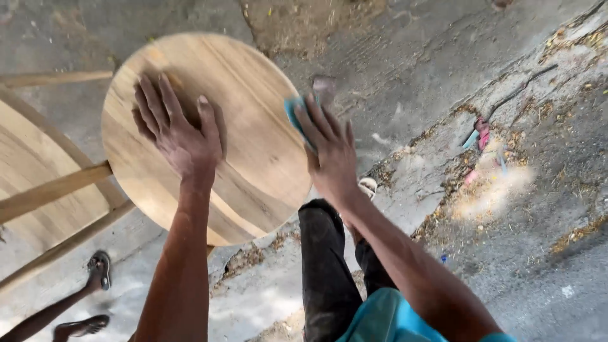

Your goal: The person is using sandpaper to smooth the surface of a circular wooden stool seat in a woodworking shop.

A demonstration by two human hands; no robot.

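Left hand (179, 136) laid palm-down on the round pale wooden stool top (253, 171), fingers spread apart and stretched toward the far-left part of the disc, thumb angled out to the right, forearm running straight up from the lower edge of the view. Right hand (330, 152) set at the right rim of the same wooden disc, wrist bent, fingers close together and pressed down over a small blue sanding pad (294, 113), clamping it against the edge of the wood; only a corner of the pad visible beyond the fingertips. Right forearm coming in diagonally from the lower right, over a black-trousered leg (326, 266) and a patch of turquoise cloth (380, 320). Stool top standing above grey, dusty concrete ground (544, 266) scattered with sawdust and scraps. At far left, part of a second pale wooden piece with slanting legs (54, 190). At lower left, another person's feet in dark sandals (95, 297), well apart from both hands.
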